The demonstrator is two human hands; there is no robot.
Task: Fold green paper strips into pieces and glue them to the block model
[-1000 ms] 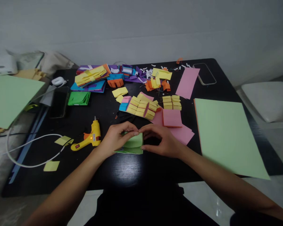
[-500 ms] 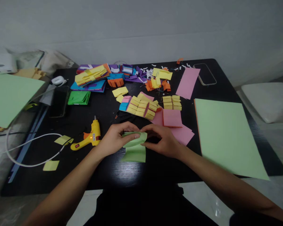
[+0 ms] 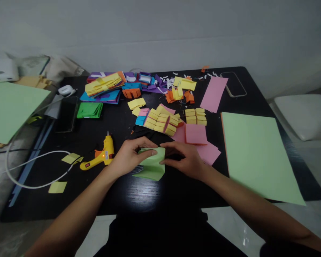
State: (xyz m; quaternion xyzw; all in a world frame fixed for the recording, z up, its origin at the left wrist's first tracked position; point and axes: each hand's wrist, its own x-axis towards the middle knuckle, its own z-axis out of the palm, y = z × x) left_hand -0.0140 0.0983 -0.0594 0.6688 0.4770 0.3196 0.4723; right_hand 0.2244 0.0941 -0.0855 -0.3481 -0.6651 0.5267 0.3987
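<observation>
A small piece of light green paper (image 3: 152, 166), partly folded, lies near the front middle of the black table (image 3: 139, 194). My left hand (image 3: 130, 155) pinches its upper left edge with fingers curled. On the right side, my right hand (image 3: 184, 159) grips the paper with thumb and fingertips. Both hands rest low over the table. Just left of my left hand lies a yellow glue gun (image 3: 100, 157) with its small light on.
A big light green sheet (image 3: 256, 153) covers the table's right side. Pink sheets (image 3: 200, 142), yellow folded squares (image 3: 163, 121) and mixed coloured paper piles (image 3: 107, 89) fill the middle and back. A white cable (image 3: 34, 171) loops at the left. A phone (image 3: 234, 84) lies at the back right.
The green paper was bunched between my fingers, then hung open with a flap toward me, and now lies folded flatter. My hands stayed in place.
</observation>
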